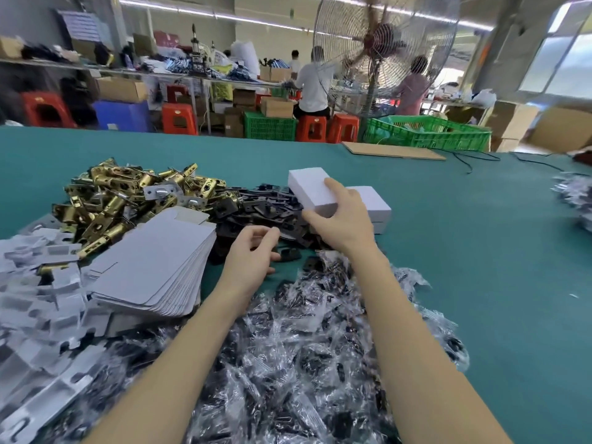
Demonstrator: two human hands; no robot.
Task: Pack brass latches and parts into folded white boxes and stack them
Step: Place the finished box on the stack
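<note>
A closed white box (pixel 312 192) is grasped by the right hand (pixel 342 219), thumb on its near end, above the black plates (pixel 262 206) and beside stacked white boxes (pixel 373 208) toward the table's (pixel 480 251) middle. The left hand (pixel 253 254) hovers loosely curled, holding nothing. Flat box blanks (pixel 153 264) lie leftward, brass latches (pixel 121 200) beyond them, bagged parts (pixel 288 363) along the near edge.
</note>
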